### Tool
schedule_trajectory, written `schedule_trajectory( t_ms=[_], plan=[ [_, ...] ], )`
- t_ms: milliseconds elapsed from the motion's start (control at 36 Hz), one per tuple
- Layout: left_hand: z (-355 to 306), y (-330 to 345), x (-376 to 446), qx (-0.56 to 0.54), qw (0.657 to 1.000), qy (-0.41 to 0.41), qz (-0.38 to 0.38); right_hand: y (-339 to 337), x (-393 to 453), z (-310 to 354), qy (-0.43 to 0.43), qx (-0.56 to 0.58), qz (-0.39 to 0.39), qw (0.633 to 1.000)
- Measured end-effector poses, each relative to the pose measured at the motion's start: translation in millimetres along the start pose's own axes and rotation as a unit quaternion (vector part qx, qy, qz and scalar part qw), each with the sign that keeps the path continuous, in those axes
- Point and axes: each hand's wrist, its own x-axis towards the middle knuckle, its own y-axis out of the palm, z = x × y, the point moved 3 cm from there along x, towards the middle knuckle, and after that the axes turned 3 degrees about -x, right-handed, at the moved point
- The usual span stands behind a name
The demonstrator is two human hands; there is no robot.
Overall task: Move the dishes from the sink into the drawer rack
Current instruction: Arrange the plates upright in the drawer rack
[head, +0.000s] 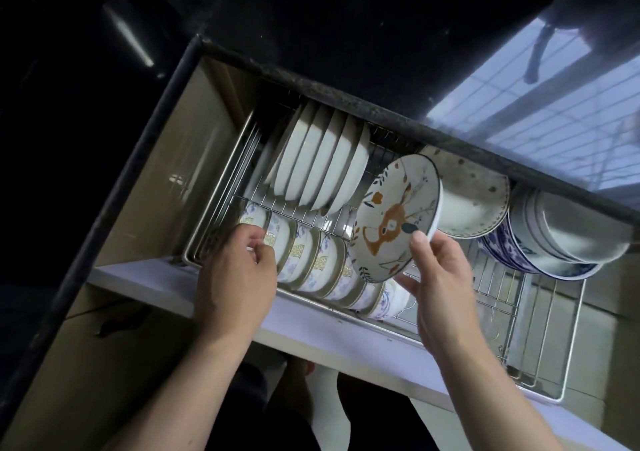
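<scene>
At the left of the frame, the left hand is resting on the floral bowls standing on edge along the front of the drawer rack, its fingers curling around a rim. Right of centre, the right hand is gripping the deer plate by its lower edge — tilted, above the rack. White plates are standing behind, blue-patterned bowls lying at far right.

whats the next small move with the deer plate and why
Probably lower the deer plate on edge into the open wire slots right of the white plates. The right hand pinches its rim above the rack, and the left hand rests at the small patterned bowls.
</scene>
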Motion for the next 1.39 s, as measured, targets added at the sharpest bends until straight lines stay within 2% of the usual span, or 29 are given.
schedule_trajectory(
  t_ms=[528, 750, 1195, 1389],
  plan=[
    [4.4, 2.1, 0.9, -0.007, 1.000, 0.012, -0.019, 76.1, 83.0, -6.5, -0.009, -0.056, -0.032, 0.998],
    [8.2, 4.6, 2.9, 0.002, 1.000, 0.020, -0.023, 96.5, 110.8, -6.7, -0.003, -0.083, -0.012, 0.996],
    [4.7, 4.6, -1.8, 0.052, 0.998, 0.022, -0.003, 91.0, 111.6, -20.1, 0.008, -0.085, 0.009, 0.996],
    [-1.5, 4.8, -6.1, 0.077, 0.997, 0.023, -0.008, 89.5, 111.2, -9.2, -0.002, -0.139, 0.035, 0.990]
  ],
)
